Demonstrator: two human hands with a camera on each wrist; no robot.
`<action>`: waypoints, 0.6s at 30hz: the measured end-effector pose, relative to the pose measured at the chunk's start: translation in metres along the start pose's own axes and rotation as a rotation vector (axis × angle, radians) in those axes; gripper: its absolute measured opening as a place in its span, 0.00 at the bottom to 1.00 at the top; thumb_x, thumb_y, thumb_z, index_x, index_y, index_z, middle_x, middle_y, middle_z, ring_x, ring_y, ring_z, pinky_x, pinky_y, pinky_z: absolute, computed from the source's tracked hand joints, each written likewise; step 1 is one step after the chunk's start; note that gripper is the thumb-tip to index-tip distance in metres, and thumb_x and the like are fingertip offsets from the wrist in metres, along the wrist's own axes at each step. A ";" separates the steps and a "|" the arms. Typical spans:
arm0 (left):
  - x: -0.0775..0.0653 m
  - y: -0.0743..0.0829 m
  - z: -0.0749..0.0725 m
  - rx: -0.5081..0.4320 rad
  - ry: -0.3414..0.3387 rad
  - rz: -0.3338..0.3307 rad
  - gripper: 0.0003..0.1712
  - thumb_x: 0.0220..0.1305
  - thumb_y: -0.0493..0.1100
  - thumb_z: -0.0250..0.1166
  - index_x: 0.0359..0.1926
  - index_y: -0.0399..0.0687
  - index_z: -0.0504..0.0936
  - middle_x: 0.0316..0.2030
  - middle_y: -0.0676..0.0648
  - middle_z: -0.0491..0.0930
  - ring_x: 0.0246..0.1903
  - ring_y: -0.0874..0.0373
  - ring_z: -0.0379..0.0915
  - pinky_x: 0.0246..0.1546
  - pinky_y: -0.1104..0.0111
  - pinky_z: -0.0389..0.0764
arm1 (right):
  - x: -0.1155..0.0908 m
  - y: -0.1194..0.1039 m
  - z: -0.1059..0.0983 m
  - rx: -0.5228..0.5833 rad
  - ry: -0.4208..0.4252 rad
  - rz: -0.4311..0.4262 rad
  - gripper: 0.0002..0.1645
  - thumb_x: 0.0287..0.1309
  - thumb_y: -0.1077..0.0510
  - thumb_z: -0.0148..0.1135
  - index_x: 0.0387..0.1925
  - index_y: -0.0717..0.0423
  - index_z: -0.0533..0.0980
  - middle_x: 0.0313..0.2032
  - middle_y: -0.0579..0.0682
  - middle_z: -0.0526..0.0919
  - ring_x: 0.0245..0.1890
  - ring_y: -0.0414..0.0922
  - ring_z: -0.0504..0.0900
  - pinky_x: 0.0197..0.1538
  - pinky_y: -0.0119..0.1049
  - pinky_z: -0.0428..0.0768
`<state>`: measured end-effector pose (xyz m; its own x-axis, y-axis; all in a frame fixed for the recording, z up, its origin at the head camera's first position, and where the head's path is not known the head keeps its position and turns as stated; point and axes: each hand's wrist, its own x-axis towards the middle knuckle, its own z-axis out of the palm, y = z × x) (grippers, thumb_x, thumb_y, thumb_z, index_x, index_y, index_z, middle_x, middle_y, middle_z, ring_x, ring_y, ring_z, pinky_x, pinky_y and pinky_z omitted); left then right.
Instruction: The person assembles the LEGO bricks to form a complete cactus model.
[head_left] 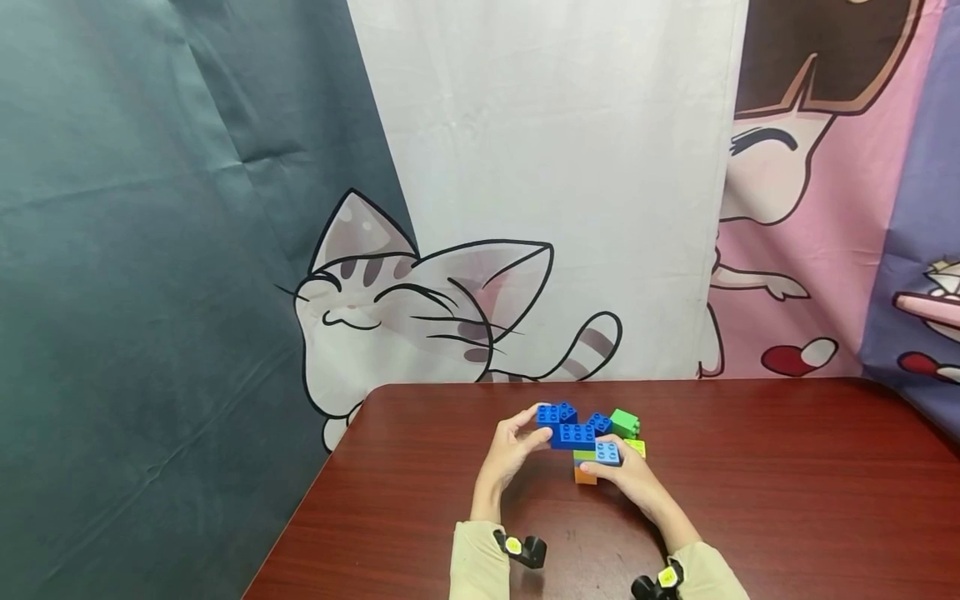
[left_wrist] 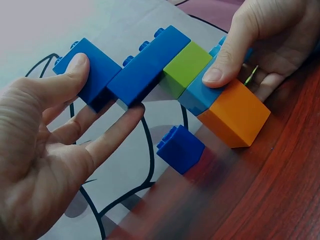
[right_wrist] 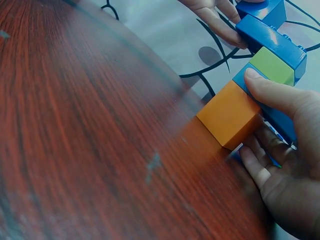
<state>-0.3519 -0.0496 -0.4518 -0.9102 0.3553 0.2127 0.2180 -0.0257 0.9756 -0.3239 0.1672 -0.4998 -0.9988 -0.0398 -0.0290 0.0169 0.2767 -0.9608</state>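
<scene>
A stack of toy building bricks stands between both hands: an orange brick (left_wrist: 235,115) at the bottom, then a light blue brick (head_left: 607,452), a lime green brick (left_wrist: 187,70) and a long dark blue brick (head_left: 577,436). My left hand (head_left: 507,457) pinches another dark blue brick (left_wrist: 92,75) between thumb and fingers, at the left end of the long one. One left fingertip touches the long brick's underside. With thumb and fingers, my right hand (head_left: 633,479) grips the light blue brick, its thumb on the near side. Some right fingers are hidden behind the stack.
Beyond the stack lie a loose dark blue brick (head_left: 600,423), a green brick (head_left: 625,423) and a yellow-green brick (head_left: 636,446). Another blue brick (head_left: 567,412) shows behind the left end. The brown table (head_left: 390,500) meets a cartoon-printed cloth (head_left: 555,167) at its far edge.
</scene>
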 end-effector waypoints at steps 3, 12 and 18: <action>0.000 -0.001 0.000 -0.009 -0.004 -0.007 0.29 0.67 0.37 0.61 0.67 0.36 0.68 0.58 0.30 0.77 0.47 0.46 0.84 0.56 0.48 0.76 | 0.000 0.000 0.000 0.003 0.001 0.000 0.33 0.55 0.48 0.70 0.57 0.58 0.69 0.49 0.55 0.83 0.46 0.44 0.80 0.50 0.33 0.76; -0.001 -0.001 -0.002 0.006 -0.031 0.001 0.29 0.68 0.39 0.61 0.67 0.36 0.68 0.58 0.31 0.76 0.49 0.47 0.84 0.54 0.56 0.80 | 0.000 0.002 0.001 0.030 -0.008 -0.012 0.33 0.56 0.49 0.70 0.58 0.58 0.69 0.51 0.56 0.83 0.47 0.45 0.80 0.53 0.35 0.76; 0.000 -0.002 -0.004 0.010 -0.038 0.020 0.29 0.68 0.40 0.61 0.67 0.37 0.68 0.57 0.30 0.76 0.46 0.52 0.85 0.52 0.57 0.81 | -0.003 -0.001 0.000 0.011 -0.013 -0.011 0.33 0.58 0.48 0.66 0.61 0.57 0.68 0.55 0.59 0.79 0.52 0.49 0.77 0.59 0.48 0.75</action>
<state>-0.3540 -0.0531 -0.4538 -0.8916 0.3903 0.2297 0.2395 -0.0241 0.9706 -0.3213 0.1673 -0.4989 -0.9982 -0.0555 -0.0218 0.0062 0.2659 -0.9640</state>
